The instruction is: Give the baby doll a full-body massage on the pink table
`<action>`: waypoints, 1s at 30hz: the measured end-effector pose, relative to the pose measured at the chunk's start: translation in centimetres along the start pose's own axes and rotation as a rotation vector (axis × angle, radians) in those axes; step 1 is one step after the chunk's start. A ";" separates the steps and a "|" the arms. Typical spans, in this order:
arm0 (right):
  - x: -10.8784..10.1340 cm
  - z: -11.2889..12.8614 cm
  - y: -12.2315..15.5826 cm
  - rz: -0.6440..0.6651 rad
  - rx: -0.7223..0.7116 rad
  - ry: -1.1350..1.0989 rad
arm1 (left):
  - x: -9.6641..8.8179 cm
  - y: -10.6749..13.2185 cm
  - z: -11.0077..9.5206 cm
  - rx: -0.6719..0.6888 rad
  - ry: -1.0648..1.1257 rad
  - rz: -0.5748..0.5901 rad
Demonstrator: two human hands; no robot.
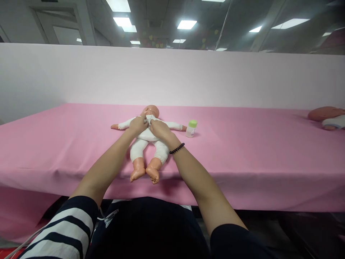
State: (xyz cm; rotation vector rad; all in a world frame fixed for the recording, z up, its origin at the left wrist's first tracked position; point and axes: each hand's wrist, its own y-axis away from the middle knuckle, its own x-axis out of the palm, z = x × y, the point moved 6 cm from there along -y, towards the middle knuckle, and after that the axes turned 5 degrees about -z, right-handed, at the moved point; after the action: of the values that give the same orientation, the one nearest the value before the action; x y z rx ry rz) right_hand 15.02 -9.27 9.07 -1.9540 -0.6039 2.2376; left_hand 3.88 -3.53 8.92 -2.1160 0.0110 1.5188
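A baby doll lies on its back on the pink-covered table, head away from me, arms spread wide and bare feet toward me. It has a white cloth outfit over its body, arms and legs. My left hand is on the left of the doll's chest, fingers closed on the cloth just below the chin. Beside it, my right hand pinches the cloth at the middle of the chest. The fingertips partly hide what they grip. Close to the doll's right-side hand stands a small clear bottle with a green cap.
Pink cloth covers the long table and hangs over its front edge. A second doll lies at the far right, cut off by the frame. Behind the table rises a white partition, with glass above it.
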 end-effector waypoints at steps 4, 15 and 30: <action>0.0 0.0 0.0 0.003 0.003 0.004 | -0.1 0.1 -0.1 -0.004 0.007 -0.004; 0.2 0.0 -0.2 -0.002 -0.009 0.019 | -0.1 0.1 0.0 -0.003 0.019 -0.003; 0.1 0.0 -0.2 -0.004 -0.013 0.011 | -0.2 0.2 -0.1 -0.019 0.015 0.002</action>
State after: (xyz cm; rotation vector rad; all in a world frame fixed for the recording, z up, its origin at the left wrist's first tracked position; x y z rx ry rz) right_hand 14.97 -9.03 9.01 -1.9683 -0.6224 2.2241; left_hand 3.83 -3.85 9.05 -2.1430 0.0041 1.5097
